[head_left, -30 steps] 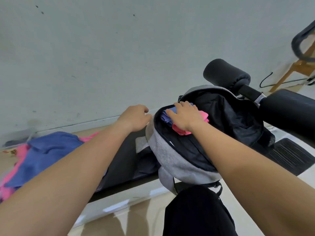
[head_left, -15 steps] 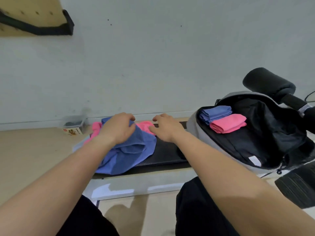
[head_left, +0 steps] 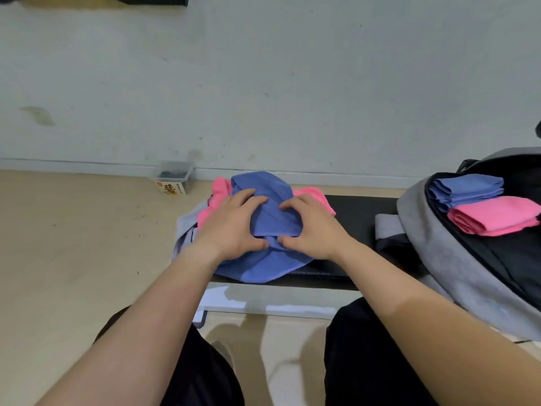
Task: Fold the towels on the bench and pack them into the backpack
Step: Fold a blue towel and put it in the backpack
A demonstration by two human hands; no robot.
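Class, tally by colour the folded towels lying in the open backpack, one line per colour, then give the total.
Blue folded towel: 1
Pink folded towel: 1
Total in the backpack: 2

The only printing in view is a pale yellow label (head_left: 170, 189) on the front of a small box (head_left: 173, 174). The box sits on the floor against the wall, off to the left of the bench (head_left: 357, 212). The label carries dark characters in its middle and a small red mark at its upper left corner — all too small and blurred to read.
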